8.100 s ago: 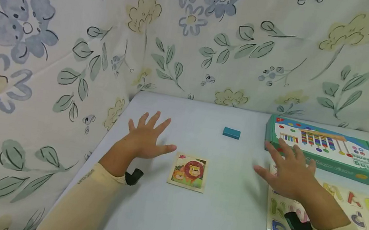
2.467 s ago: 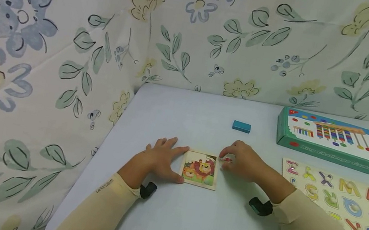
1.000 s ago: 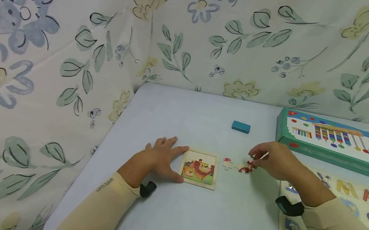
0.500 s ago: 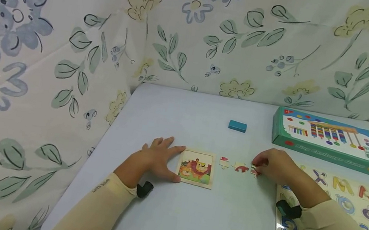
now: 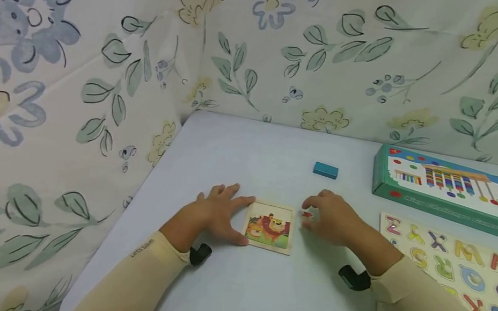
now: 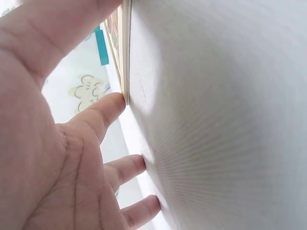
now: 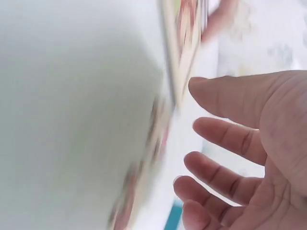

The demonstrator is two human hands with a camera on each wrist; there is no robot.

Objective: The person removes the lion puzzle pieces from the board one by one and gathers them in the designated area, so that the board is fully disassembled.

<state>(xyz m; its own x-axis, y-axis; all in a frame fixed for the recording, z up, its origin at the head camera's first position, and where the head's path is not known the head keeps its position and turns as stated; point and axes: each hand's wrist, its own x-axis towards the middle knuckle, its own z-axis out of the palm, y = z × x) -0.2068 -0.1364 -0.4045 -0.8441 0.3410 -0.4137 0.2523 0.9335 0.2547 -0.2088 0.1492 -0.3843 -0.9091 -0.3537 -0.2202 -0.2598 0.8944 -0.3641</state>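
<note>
Thumb and forefinger of the left hand (image 5: 219, 219) rest against the left side of a wooden frame (image 5: 292, 232), as the head view has it; the frame lies flat on the white table (image 5: 227, 293), nearer the person than a blue block (image 5: 325, 170). Inside it a lion picture (image 5: 273, 228) faces up, head toward the far edge, so the person sees it upright. The frame is nearly square, its far side almost in line with the table's far edge, and I can't pick out a long axis. A pale strip runs along inside the far rim, where part of the picture seems to be missing. Just past the right rim, the right hand (image 5: 331, 220) arches over a small red-and-pale piece (image 5: 307, 216). I judge the step to be work on the loose pieces while the left hand steadies the frame; the next move calls for a neat fingertip pinch.

From the left wrist, the frame shows edge-on: the forefinger touches its corner, two other fingers meet the table, and nothing is clasped.

From the right wrist, thumb and fingers stand apart with nothing between them, a grip without a load. Blurred loose pieces (image 7: 156, 132) lie on the table, strung in a line leading away from the frame's corner; which way each one points, I can't tell.
</note>
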